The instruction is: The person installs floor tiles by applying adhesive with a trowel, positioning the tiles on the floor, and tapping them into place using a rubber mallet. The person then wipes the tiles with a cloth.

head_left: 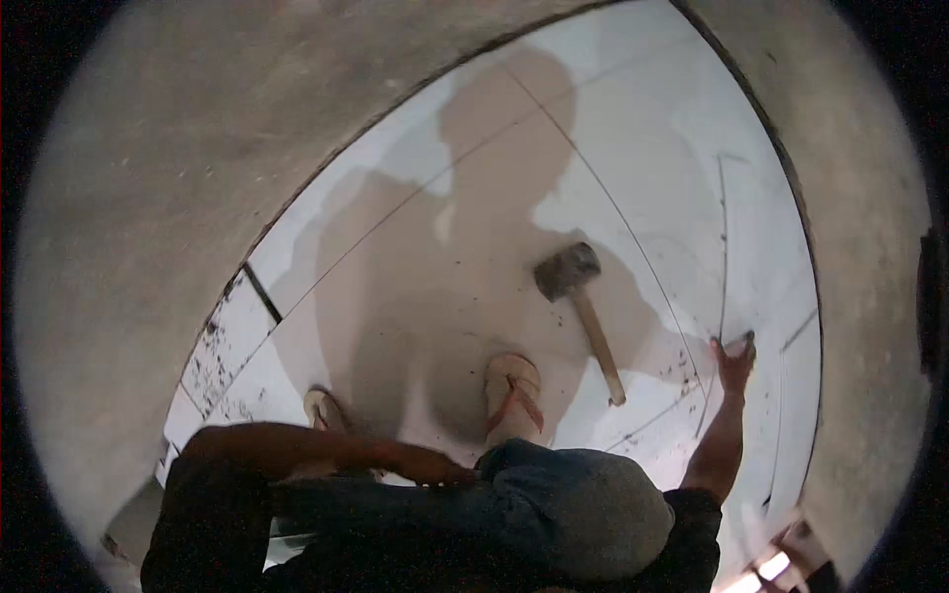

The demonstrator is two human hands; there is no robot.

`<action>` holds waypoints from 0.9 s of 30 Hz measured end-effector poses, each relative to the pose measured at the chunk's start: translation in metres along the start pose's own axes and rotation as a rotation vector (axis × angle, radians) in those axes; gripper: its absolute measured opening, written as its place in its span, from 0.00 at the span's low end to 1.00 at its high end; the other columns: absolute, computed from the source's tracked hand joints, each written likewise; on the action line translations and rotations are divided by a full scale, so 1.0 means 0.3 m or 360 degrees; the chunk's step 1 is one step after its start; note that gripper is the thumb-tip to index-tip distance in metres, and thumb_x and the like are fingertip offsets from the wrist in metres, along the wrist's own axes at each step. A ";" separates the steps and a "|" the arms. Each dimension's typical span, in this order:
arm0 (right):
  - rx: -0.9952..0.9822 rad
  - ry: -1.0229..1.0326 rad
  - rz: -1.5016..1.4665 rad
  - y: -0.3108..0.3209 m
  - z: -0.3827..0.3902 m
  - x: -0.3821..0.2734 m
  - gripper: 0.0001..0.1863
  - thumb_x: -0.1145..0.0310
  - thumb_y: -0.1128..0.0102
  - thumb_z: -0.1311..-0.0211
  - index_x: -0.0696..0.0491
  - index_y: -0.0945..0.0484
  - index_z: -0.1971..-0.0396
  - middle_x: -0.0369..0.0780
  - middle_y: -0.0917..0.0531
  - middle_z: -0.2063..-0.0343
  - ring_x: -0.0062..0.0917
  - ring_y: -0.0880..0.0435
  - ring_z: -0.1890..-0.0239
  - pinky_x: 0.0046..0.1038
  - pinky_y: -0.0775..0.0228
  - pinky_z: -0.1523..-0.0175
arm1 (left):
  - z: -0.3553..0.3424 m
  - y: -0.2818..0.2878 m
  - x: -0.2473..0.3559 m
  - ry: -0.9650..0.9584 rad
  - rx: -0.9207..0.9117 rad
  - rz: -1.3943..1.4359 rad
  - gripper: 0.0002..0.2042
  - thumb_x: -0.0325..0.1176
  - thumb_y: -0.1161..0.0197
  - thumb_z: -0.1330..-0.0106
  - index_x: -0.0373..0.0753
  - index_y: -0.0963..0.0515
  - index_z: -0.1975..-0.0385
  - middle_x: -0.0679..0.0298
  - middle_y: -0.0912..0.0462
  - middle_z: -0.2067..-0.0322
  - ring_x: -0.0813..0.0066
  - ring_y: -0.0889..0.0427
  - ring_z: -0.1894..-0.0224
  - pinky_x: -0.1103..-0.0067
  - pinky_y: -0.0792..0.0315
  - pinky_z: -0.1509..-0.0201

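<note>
My right hand reaches to the white tiled floor on the right, fingertips down at a long thin dark line on a tile and spread apart. My left hand lies low by my jean-covered knee, its fingers mostly hidden. A rubber mallet with a dark head and wooden handle lies on the tiles between my feet and right hand. Below it is my sandalled foot; the other shows further left. Dark smudges mark tiles at the left edge and near the mallet. My shadow covers much of the middle.
Bare grey concrete surrounds the tiles, with a dark seam along their border. A dark narrow object sits at the far right rim. At the bottom right are bright and dark shapes that I cannot make out.
</note>
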State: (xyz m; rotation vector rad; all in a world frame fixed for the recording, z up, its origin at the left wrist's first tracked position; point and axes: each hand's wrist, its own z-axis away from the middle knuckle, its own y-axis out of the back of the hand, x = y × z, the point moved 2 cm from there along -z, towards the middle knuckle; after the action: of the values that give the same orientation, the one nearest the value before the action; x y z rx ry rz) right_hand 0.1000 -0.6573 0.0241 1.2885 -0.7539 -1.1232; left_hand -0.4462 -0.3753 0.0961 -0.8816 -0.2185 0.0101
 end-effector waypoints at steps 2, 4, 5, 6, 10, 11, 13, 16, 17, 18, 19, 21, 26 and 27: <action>-0.0204 0.0004 0.0092 -0.009 -0.035 -0.101 0.53 0.49 0.28 0.56 0.61 0.47 0.36 0.56 0.38 0.41 0.48 0.37 0.40 0.43 0.44 0.36 | 0.094 0.060 0.090 -0.0490 0.0134 -0.0279 0.21 0.44 0.52 0.33 0.36 0.30 0.48 0.48 0.22 0.54 0.52 0.21 0.56 0.63 0.30 0.47; -0.0258 0.0074 0.0120 0.038 -0.062 -0.070 0.51 0.51 0.30 0.54 0.60 0.48 0.35 0.56 0.39 0.40 0.48 0.36 0.41 0.41 0.44 0.36 | 0.160 0.154 0.193 -0.0939 0.0703 -0.0847 0.19 0.44 0.51 0.33 0.36 0.29 0.51 0.49 0.22 0.56 0.52 0.20 0.59 0.63 0.29 0.48; -0.0323 0.0092 0.0127 0.041 -0.076 -0.048 0.50 0.52 0.31 0.52 0.60 0.49 0.35 0.57 0.40 0.39 0.48 0.34 0.42 0.40 0.43 0.36 | 0.181 0.201 0.225 -0.1054 0.1214 -0.1167 0.18 0.43 0.50 0.33 0.35 0.28 0.53 0.49 0.21 0.56 0.52 0.20 0.58 0.64 0.29 0.48; -0.0332 0.0121 0.0135 0.033 -0.079 -0.053 0.50 0.52 0.31 0.52 0.60 0.49 0.35 0.57 0.40 0.39 0.48 0.34 0.42 0.40 0.43 0.36 | 0.190 0.272 0.224 -0.1093 0.1559 -0.1175 0.17 0.41 0.50 0.33 0.35 0.28 0.53 0.48 0.22 0.56 0.52 0.21 0.57 0.64 0.29 0.48; -0.0356 0.0315 0.0524 0.022 -0.107 0.032 0.37 0.60 0.42 0.42 0.58 0.45 0.36 0.58 0.40 0.39 0.48 0.34 0.41 0.38 0.39 0.39 | 0.326 0.544 0.313 -0.1163 0.2456 -0.0799 0.15 0.34 0.48 0.35 0.36 0.28 0.51 0.51 0.25 0.51 0.54 0.24 0.50 0.66 0.31 0.44; -0.0252 0.0276 0.0454 0.001 -0.101 -0.038 0.31 0.63 0.47 0.39 0.58 0.41 0.38 0.56 0.37 0.40 0.47 0.33 0.42 0.38 0.37 0.40 | 0.360 0.581 0.298 -0.1134 0.2678 -0.0725 0.15 0.33 0.48 0.36 0.37 0.28 0.51 0.52 0.25 0.50 0.55 0.25 0.49 0.67 0.32 0.42; -0.0127 0.0234 0.0387 0.009 -0.088 -0.119 0.25 0.66 0.53 0.35 0.58 0.37 0.40 0.55 0.33 0.42 0.47 0.31 0.43 0.39 0.35 0.42 | 0.372 0.599 0.324 -0.1181 0.2763 -0.0753 0.15 0.33 0.48 0.36 0.37 0.28 0.51 0.52 0.26 0.50 0.55 0.26 0.48 0.66 0.33 0.42; 0.0341 0.0247 0.0385 0.047 -0.104 -0.023 0.21 0.65 0.58 0.32 0.58 0.34 0.44 0.53 0.23 0.53 0.47 0.23 0.52 0.41 0.31 0.48 | 0.274 0.605 0.458 -0.1467 0.2673 -0.0916 0.17 0.35 0.45 0.37 0.39 0.28 0.49 0.52 0.26 0.49 0.54 0.28 0.46 0.64 0.34 0.41; 0.0338 0.0267 0.0398 0.061 -0.113 -0.057 0.21 0.65 0.58 0.32 0.58 0.34 0.44 0.53 0.23 0.53 0.47 0.23 0.52 0.41 0.31 0.48 | 0.224 0.596 0.501 -0.1605 0.2550 -0.1032 0.18 0.37 0.44 0.38 0.40 0.29 0.48 0.52 0.26 0.49 0.53 0.29 0.45 0.63 0.35 0.41; 0.0299 0.0240 0.0319 0.079 -0.114 -0.101 0.19 0.64 0.57 0.32 0.59 0.32 0.46 0.55 0.22 0.56 0.48 0.23 0.53 0.43 0.30 0.51 | 0.201 0.564 0.549 -0.1579 0.2489 -0.1054 0.22 0.38 0.42 0.39 0.40 0.32 0.46 0.52 0.27 0.48 0.52 0.30 0.45 0.62 0.36 0.40; 0.0247 0.0218 0.0248 0.097 -0.102 -0.166 0.18 0.63 0.57 0.32 0.60 0.31 0.49 0.56 0.21 0.59 0.50 0.23 0.55 0.44 0.29 0.54 | 0.175 0.522 0.596 -0.1548 0.2426 -0.1061 0.25 0.40 0.40 0.40 0.41 0.34 0.43 0.51 0.28 0.47 0.52 0.30 0.45 0.61 0.37 0.40; 0.0221 0.0446 0.0160 0.160 -0.063 -0.276 0.17 0.62 0.55 0.32 0.60 0.30 0.54 0.56 0.20 0.65 0.51 0.21 0.63 0.39 0.27 0.60 | 0.114 0.465 0.716 -0.1579 0.2384 -0.1052 0.32 0.43 0.37 0.44 0.41 0.39 0.40 0.51 0.29 0.48 0.52 0.29 0.47 0.58 0.35 0.43; 0.0071 0.0835 -0.0002 0.199 0.068 -0.630 0.16 0.62 0.55 0.32 0.61 0.27 0.61 0.56 0.22 0.72 0.55 0.23 0.69 0.43 0.32 0.68 | -0.024 0.434 0.804 -0.1310 0.2378 -0.1125 0.36 0.43 0.35 0.48 0.42 0.40 0.39 0.52 0.28 0.52 0.51 0.29 0.50 0.57 0.34 0.49; 0.0109 0.1054 0.0112 0.189 0.086 -0.700 0.15 0.62 0.54 0.32 0.60 0.27 0.60 0.56 0.22 0.74 0.54 0.23 0.71 0.44 0.33 0.69 | -0.028 0.430 0.808 -0.1278 0.2474 -0.1203 0.37 0.44 0.35 0.49 0.43 0.41 0.38 0.52 0.27 0.53 0.50 0.29 0.51 0.57 0.35 0.51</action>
State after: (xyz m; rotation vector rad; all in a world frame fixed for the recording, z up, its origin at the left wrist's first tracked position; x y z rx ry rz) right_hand 0.0208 -0.4747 0.1155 1.5571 -0.3356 -0.5530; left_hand -0.1973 -0.2755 0.0370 0.8388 -1.0936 -0.1547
